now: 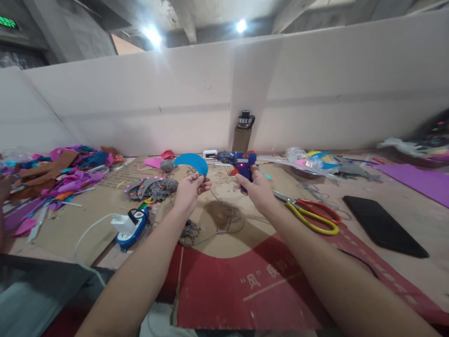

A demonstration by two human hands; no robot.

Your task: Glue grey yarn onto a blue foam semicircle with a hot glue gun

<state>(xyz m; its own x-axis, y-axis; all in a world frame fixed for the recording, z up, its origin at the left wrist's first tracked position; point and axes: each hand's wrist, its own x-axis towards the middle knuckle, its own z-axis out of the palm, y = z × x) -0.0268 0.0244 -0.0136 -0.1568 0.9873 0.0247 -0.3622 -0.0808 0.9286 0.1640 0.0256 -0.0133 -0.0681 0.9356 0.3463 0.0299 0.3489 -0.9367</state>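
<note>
Pinched in my left hand (192, 191) is a blue crescent-shaped piece (192, 162), held up above the cardboard. My right hand (257, 186) is wrapped round the handle of a blue hot glue gun (244, 164), whose nozzle end points left toward the crescent. A gap separates the nozzle from the blue piece. Beneath my hands, grey yarn (224, 220) trails over the cardboard sheet (224, 248). To the left of my left hand lies a grey bundle (150, 188) dotted with pink and orange beads.
Scissors (312, 214) with red and yellow handles and a black phone (385, 225) lie on the right. A blue power strip (132, 229) with a white plug sits left. A bottle (242, 133) stands by the white partition. Colourful scraps (66, 173) heap at far left, near another person's hand.
</note>
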